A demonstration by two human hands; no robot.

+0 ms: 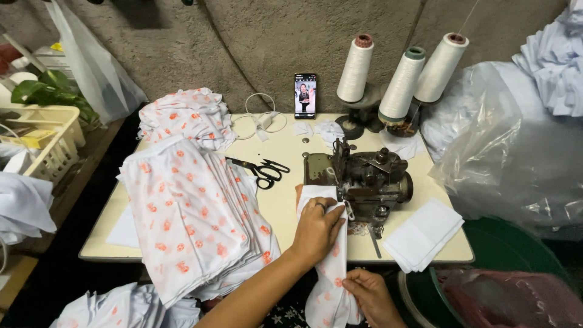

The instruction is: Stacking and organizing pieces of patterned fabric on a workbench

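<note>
A white fabric piece with orange dots (pixel 331 276) runs from the old dark sewing machine (pixel 364 177) down over the table's front edge. My left hand (pixel 316 229), a ring on one finger, presses flat on this fabric right beside the machine's needle area. My right hand (pixel 370 296) pinches the lower hanging end of the same strip below the table edge. A thick stack of matching dotted fabric pieces (pixel 191 215) lies to the left of my left arm.
Black scissors (pixel 262 171) lie mid-table. A phone (pixel 305 95) stands at the back beside three thread cones (pixel 401 76). White folded cloths (pixel 423 234) sit right of the machine. A crumpled dotted pile (pixel 188 115), charger cable (pixel 262 118), plastic bags (pixel 510 152) and a yellow basket (pixel 45 136) surround the cream table (pixel 282 209).
</note>
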